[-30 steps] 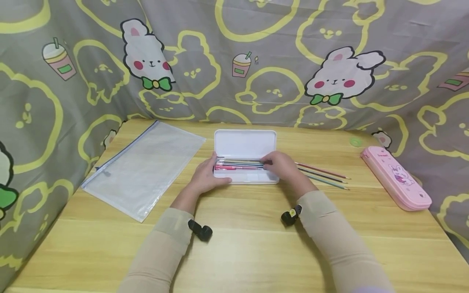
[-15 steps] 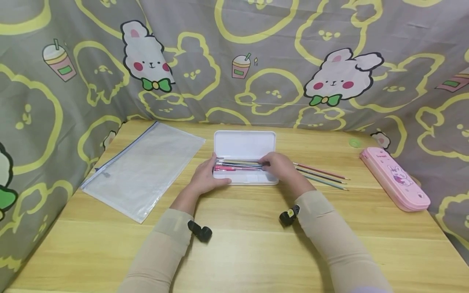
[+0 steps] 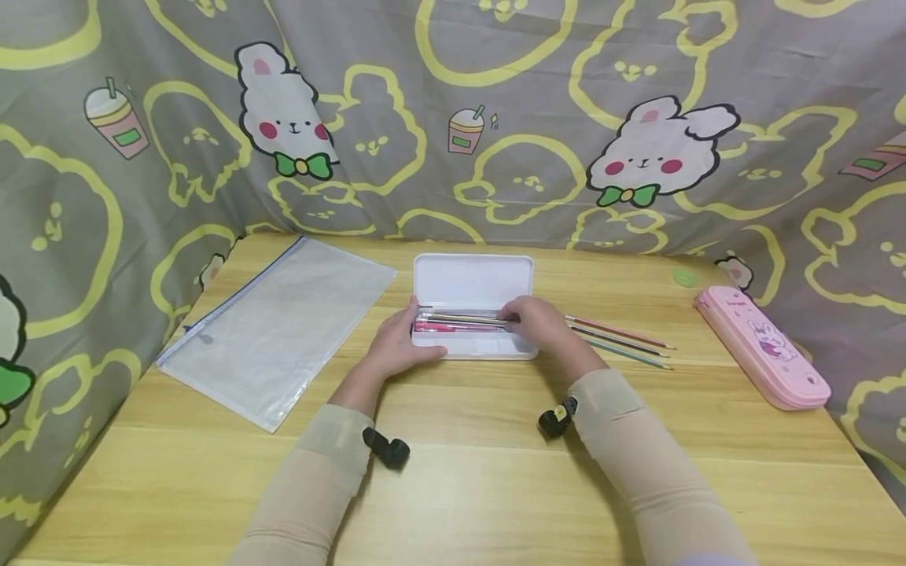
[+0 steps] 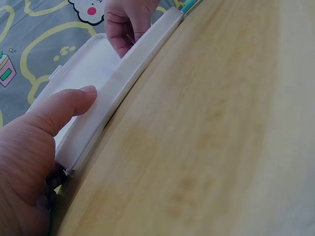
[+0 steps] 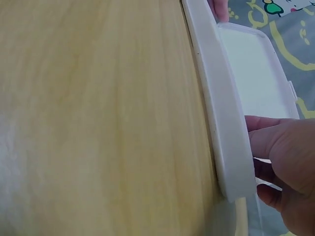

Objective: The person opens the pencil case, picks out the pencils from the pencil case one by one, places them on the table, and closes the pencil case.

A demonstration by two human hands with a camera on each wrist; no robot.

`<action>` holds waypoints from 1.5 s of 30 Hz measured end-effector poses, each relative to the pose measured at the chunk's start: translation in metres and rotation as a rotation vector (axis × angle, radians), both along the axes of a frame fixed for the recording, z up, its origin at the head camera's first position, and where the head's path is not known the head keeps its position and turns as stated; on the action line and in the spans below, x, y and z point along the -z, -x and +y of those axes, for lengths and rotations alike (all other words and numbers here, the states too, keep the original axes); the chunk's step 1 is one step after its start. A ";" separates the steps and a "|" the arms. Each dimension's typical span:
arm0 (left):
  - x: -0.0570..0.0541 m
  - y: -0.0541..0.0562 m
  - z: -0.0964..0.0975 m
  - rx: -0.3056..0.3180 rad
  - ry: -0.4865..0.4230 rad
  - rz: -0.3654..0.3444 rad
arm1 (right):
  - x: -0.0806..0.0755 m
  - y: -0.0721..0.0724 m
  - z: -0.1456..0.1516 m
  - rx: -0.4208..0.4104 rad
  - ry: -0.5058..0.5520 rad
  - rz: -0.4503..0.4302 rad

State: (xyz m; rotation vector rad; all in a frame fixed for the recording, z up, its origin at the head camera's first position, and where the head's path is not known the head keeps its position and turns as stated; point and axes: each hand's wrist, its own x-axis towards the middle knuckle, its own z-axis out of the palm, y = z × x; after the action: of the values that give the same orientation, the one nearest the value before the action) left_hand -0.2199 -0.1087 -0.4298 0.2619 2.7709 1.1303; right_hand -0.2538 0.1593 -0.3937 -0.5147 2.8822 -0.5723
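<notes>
A white pencil case [image 3: 473,280] stands with its lid raised and leaning back at the middle of the table. Several pencils [image 3: 460,319] lie lengthwise in it, beside a red-pink pen or pencil [image 3: 435,327]. My left hand [image 3: 396,342] grips the case's left end, the thumb lying along the front wall. With bent fingers dipping into the right half, my right hand [image 3: 539,321] pinches a pencil among the others; its fingertips are hidden by the case wall in both wrist views. More pencils [image 3: 623,338] lie on the table right of the case, tips pointing right.
A clear zip pouch [image 3: 276,330] with a blue zip edge lies flat on the left. At the right stands a pink pencil case [image 3: 764,346] with a rabbit print. A small green ring-like item [image 3: 684,277] lies behind it. Patterned cloth hangs behind the table.
Inside the white case, a yellowish pencil has come forward over the dark ones, along with small movements of my right fingers. My left hand keeps its place on the case.
</notes>
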 end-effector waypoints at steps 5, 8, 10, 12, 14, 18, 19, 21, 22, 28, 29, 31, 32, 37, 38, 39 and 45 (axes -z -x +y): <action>0.001 -0.001 0.001 0.000 -0.004 -0.006 | 0.003 -0.001 0.004 0.015 0.082 -0.039; 0.001 -0.001 0.001 -0.001 -0.008 -0.011 | 0.001 -0.002 0.008 0.020 0.140 -0.044; 0.000 -0.001 0.001 -0.001 -0.011 -0.013 | -0.003 -0.004 0.012 0.028 0.180 -0.056; 0.000 -0.001 0.001 -0.001 -0.012 -0.011 | -0.008 -0.007 0.016 0.032 0.205 -0.059; 0.000 0.000 0.001 -0.001 -0.013 -0.004 | -0.013 -0.010 0.023 0.043 0.222 -0.059; 0.001 0.000 -0.001 0.002 -0.013 0.002 | -0.018 -0.015 0.044 0.054 0.243 -0.023; 0.001 0.000 -0.001 0.002 -0.012 0.002 | -0.019 -0.017 0.050 0.053 0.246 -0.012; 0.000 0.000 -0.001 0.005 -0.007 -0.001 | -0.021 -0.021 0.064 0.055 0.233 0.005; -0.001 0.000 -0.001 0.005 -0.005 -0.003 | -0.022 -0.024 0.071 0.053 0.223 0.014; -0.001 0.000 0.000 0.004 -0.005 -0.013 | -0.029 -0.044 0.115 0.088 0.175 0.047; -0.001 0.000 0.000 0.004 -0.006 -0.014 | -0.029 -0.048 0.122 0.098 0.167 0.055; -0.001 0.000 0.000 0.004 -0.007 -0.012 | -0.029 -0.055 0.136 0.115 0.153 0.068; -0.001 0.001 -0.001 0.004 -0.007 -0.010 | -0.028 -0.059 0.143 0.127 0.142 0.073; 0.000 0.002 -0.001 0.008 0.001 -0.006 | -0.020 -0.073 0.169 0.159 0.107 0.086; -0.001 0.001 -0.001 0.009 0.000 -0.007 | -0.018 -0.075 0.173 0.167 0.102 0.085; -0.001 0.001 -0.001 0.009 -0.002 -0.007 | -0.017 -0.078 0.177 0.173 0.103 0.079; -0.001 0.001 0.000 0.014 -0.009 -0.007 | -0.007 -0.090 0.192 0.215 0.084 0.032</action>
State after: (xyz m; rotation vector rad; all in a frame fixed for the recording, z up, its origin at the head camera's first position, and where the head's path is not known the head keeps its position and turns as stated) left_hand -0.2205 -0.1091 -0.4285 0.2766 2.7544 1.1379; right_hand -0.1638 0.3510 -0.3869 -0.2268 2.9746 -0.7254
